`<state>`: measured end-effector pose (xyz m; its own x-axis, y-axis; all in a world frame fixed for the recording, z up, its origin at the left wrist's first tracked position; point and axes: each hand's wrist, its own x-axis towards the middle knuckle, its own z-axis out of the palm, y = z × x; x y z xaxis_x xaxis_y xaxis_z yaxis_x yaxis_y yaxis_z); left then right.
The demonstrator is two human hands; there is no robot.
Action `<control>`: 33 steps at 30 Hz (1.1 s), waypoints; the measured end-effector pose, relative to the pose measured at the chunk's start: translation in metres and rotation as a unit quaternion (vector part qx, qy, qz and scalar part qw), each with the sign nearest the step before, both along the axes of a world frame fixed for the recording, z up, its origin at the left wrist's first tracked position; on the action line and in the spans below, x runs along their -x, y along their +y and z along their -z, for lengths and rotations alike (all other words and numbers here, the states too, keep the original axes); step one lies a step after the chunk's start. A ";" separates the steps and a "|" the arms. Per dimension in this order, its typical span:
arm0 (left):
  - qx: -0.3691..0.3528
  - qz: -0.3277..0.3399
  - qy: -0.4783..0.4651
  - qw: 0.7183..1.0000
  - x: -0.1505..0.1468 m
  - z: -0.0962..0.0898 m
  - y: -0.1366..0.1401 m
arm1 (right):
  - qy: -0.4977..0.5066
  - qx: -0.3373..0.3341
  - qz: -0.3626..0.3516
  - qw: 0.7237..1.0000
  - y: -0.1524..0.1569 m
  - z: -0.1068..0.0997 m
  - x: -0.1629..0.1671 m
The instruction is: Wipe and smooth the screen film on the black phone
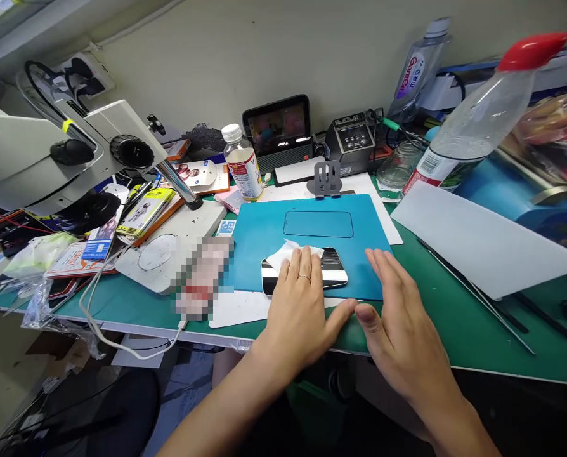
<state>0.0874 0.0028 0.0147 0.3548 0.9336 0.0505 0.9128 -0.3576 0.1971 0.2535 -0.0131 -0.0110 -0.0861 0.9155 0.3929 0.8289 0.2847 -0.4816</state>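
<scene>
My left hand (297,308) lies with fingers stretched flat on a white wipe (280,255), pressing it against a phone (335,266) with a dark, glossy screen. The ring finger wears a thin ring, and the thumb stretches to the right. The phone lies crosswise on a blue mat (259,222), its left part partly hidden by the wipe and hand. To the right of the phone, my right hand (402,317) is open over the mat's lower right corner, fingers extended and holding nothing. A thin black phone-shaped outline (318,224) lies above the phone on the mat.
A microscope (131,152) stands at left, with a charging cable (141,355) near the table edge. Behind the mat are a small bottle (243,165), a screen device (278,127) and a grey stand (327,178). At right lie a white sheet (488,241), tweezers (478,298) and a red-capped bottle (483,114).
</scene>
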 end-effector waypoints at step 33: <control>-0.014 0.093 -0.031 0.995 -0.005 0.007 -0.027 | 0.018 -0.023 -0.061 0.998 -0.001 0.000 -0.006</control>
<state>0.0921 -0.0239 0.0076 0.5161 0.8504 0.1020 0.8172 -0.5246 0.2387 0.2594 -0.0145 -0.0105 -0.1816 0.8802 0.4384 0.7688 0.4050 -0.4948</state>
